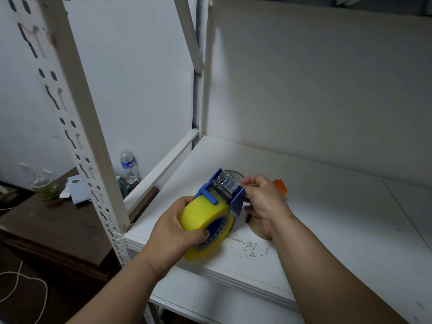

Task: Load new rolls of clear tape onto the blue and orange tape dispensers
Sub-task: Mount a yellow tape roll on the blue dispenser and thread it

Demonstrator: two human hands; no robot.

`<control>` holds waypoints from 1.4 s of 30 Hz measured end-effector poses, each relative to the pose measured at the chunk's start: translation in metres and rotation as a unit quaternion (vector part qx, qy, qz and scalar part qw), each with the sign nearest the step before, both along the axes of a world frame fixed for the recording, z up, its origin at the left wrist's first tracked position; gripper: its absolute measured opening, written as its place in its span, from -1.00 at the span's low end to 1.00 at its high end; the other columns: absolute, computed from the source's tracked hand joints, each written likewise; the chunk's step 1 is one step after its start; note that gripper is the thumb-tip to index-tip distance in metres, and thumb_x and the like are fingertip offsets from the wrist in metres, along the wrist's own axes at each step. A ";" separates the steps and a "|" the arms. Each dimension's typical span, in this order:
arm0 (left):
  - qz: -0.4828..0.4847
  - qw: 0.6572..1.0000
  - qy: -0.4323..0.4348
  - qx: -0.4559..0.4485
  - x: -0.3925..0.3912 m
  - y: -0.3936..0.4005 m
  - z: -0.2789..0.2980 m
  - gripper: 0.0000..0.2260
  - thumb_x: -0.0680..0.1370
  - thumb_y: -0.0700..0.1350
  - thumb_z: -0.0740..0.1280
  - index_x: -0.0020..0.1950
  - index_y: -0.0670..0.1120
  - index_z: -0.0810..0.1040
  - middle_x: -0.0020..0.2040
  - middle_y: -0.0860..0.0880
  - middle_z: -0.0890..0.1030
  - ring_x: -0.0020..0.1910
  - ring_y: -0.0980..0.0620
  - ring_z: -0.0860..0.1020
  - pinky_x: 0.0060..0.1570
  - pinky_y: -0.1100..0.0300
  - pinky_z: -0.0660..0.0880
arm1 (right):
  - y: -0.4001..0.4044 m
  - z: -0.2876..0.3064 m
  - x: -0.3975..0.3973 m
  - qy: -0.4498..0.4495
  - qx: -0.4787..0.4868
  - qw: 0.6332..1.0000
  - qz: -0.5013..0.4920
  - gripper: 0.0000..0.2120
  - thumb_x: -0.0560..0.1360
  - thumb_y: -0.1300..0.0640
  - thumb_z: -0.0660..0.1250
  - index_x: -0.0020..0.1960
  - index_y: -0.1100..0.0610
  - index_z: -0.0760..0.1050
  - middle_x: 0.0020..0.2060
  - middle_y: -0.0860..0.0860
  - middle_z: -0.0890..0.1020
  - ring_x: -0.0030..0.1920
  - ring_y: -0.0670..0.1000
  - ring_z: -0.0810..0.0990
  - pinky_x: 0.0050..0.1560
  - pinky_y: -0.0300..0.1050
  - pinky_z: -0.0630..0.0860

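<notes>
Blue tape dispenser (pixel 221 197) sits right in the middle of the frame, held up just above the white shelf (pixel 327 206), and the yellowish roll of tape (pixel 205 228) is already mounted on its hub. My left hand (pixel 174 232) wraps around the roll from the lower left, thumb curled across its open face, so that hand carries the whole thing. My right hand (pixel 263 199) is at the dispenser's far end, to the right, fingertips pinching at the clear tape strip (pixel 225 183) stretched over the roller and cutter. The dispenser's long axis runs from lower left, at the roll, up and right to the blade end, so the free tape end lies nearer my right hand; that's the hand to draw it through, I'd say.

Behind my right hand, the orange dispenser (pixel 280 185) peeks out, mostly hidden. Under my right wrist a clear roll (pixel 258 229) lies on the shelf, and another roll (pixel 235 175) shows just behind the blue frame. Off at the left, a water bottle (pixel 128 166) stands beyond the shelf post (pixel 77 127).
</notes>
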State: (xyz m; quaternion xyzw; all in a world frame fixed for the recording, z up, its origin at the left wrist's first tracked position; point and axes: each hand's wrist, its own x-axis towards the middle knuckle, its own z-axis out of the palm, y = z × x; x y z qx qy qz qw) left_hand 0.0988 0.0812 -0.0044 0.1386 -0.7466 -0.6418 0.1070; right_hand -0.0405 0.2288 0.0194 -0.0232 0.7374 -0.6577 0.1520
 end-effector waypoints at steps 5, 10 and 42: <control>-0.004 1.000 0.007 0.010 0.000 -0.004 -0.006 -0.50 0.10 0.05 0.46 0.02 0.30 0.56 -0.03 0.01 0.66 -0.04 -0.05 0.65 -0.09 -0.08 0.64 | -0.006 0.005 0.007 0.110 0.013 0.993 0.033 -0.74 0.50 0.20 0.29 -0.20 -0.10 0.66 -0.15 -0.07 0.70 -0.01 0.04 0.63 0.00 0.05 0.60; 0.001 1.000 0.006 0.029 0.000 -0.008 -0.008 -0.52 0.11 0.03 0.47 0.01 0.30 0.56 -0.08 0.06 0.66 -0.11 0.01 0.66 -0.14 0.00 0.64 | -0.007 0.014 0.019 0.111 -0.011 0.988 0.105 -0.71 0.49 0.00 0.17 0.00 -0.08 0.66 0.01 -0.06 0.66 0.09 -0.02 0.58 0.11 -0.01 0.53; 0.017 0.999 0.008 0.049 -0.007 -0.008 -0.005 -0.49 0.08 0.05 0.47 0.03 0.18 0.59 -0.09 -0.03 0.68 -0.10 -0.07 0.66 -0.13 -0.04 0.63 | 0.004 -0.015 0.031 0.016 -0.018 0.992 0.127 0.00 0.12 -0.67 0.07 0.33 -0.06 0.47 0.30 -0.04 0.55 0.32 -0.05 0.47 0.43 0.07 0.28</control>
